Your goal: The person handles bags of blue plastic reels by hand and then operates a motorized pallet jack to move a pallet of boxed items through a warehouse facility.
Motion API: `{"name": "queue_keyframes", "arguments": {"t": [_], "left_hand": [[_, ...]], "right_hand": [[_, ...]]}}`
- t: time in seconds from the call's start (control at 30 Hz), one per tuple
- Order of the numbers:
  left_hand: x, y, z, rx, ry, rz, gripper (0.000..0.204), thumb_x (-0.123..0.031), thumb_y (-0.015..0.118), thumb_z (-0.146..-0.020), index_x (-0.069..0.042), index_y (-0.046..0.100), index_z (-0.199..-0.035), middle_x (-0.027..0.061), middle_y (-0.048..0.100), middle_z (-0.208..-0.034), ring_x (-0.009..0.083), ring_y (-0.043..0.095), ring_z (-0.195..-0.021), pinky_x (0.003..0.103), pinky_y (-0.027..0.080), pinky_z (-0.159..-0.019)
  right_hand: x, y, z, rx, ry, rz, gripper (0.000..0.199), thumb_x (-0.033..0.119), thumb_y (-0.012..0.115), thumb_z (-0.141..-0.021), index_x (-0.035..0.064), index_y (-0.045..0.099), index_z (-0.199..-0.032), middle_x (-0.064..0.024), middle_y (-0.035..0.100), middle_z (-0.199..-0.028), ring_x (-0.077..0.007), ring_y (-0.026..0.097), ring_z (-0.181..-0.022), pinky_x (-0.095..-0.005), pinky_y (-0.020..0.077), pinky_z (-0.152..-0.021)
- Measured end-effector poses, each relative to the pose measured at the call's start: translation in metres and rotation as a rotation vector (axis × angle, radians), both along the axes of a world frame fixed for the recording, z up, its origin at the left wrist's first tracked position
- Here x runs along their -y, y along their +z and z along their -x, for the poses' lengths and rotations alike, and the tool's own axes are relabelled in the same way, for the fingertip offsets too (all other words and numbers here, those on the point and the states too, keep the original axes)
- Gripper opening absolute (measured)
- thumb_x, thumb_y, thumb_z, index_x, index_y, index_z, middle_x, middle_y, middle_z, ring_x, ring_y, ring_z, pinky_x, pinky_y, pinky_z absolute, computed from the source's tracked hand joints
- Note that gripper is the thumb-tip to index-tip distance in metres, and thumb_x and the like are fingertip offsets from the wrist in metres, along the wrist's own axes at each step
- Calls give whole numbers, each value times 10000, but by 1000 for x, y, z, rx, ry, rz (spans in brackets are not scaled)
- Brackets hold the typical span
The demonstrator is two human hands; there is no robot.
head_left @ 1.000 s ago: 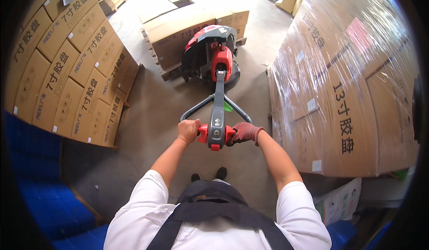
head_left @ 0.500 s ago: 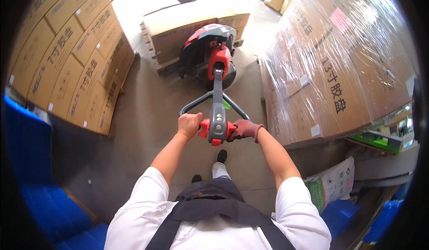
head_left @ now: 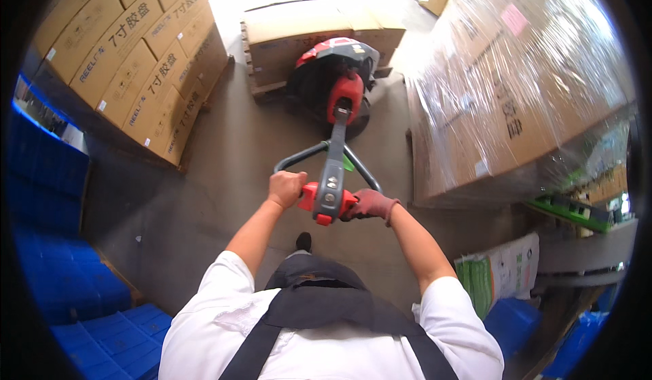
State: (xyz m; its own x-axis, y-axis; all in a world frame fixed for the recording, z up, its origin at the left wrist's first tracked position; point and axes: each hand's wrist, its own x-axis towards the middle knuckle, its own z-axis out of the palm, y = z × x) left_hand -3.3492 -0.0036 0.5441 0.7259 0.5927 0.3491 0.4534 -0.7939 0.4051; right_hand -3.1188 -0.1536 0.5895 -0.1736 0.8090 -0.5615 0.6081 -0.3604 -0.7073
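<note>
Ahead of me is a red and grey pallet truck (head_left: 337, 74), its long tiller handle (head_left: 334, 159) reaching back toward my body. My bare left hand (head_left: 287, 188) is closed around the left side of the handle's looped grip, beside a red control piece. On the opposite side, my right hand (head_left: 370, 205) wears a dark red glove and grips the handle by the other red control; its fingertips are partly hidden. Beyond the truck body, large cardboard boxes (head_left: 299, 30) rest on a wooden pallet (head_left: 255, 74). The truck's forks are out of sight.
A tall stack of cartons (head_left: 146, 74) stands on the left, and film-wrapped cartons (head_left: 516, 108) on the right. Blue crates (head_left: 75, 271) line the lower left. A white and green sack (head_left: 502, 271) leans at the lower right, near a blue container (head_left: 513, 322).
The left carton stack and the loaded pallet now appear farther right, and the left stack sits higher. More blue crates show. One shoe is visible instead of two. Both hands keep their grip.
</note>
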Motion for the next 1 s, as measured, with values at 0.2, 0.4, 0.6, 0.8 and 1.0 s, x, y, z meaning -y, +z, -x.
{"name": "queue_keyframes", "arguments": {"t": [0.2, 0.4, 0.6, 0.8, 1.0], "left_hand": [[14, 9, 99, 43, 12, 101, 590, -412, 260, -984, -114, 605, -610, 90, 596, -589, 325, 591, -632, 427, 464, -622], [26, 36, 163, 23, 23, 218, 636, -455, 228, -982, -114, 610, -604, 89, 594, -575, 316, 598, -648, 421, 463, -632], [50, 26, 204, 59, 20, 156, 624, -456, 241, -981, -123, 615, -611, 82, 605, -602, 312, 601, -655, 415, 463, -629], [101, 16, 231, 105, -19, 122, 583, -416, 284, -983, -112, 602, -600, 79, 602, -597, 312, 596, -628, 408, 462, -624], [173, 13, 274, 110, -20, 91, 563, -394, 318, -979, -104, 610, -595, 95, 593, -574, 315, 595, -607, 416, 459, -603]], "right_hand": [[20, -6, 105, 193, 39, -151, 379, 414, 668, -714, 83, 678, -898, -118, 683, -853, -267, 640, -810, -359, 478, -744], [36, 22, 176, 150, -61, -99, 369, 427, 661, -710, 84, 682, -843, -63, 683, -811, -210, 639, -759, -330, 475, -696], [64, 32, 219, 117, -79, -49, 383, 436, 688, -699, 99, 700, -881, -78, 687, -831, -225, 642, -777, -333, 476, -705], [115, 10, 243, 139, -48, -83, 417, 425, 706, -688, 86, 696, -930, -130, 682, -856, -278, 638, -820, -367, 471, -742], [184, -19, 273, 48, 3, -168, 426, 438, 694, -687, 74, 682, -910, -161, 669, -838, -308, 629, -804, -375, 465, -731]]}}
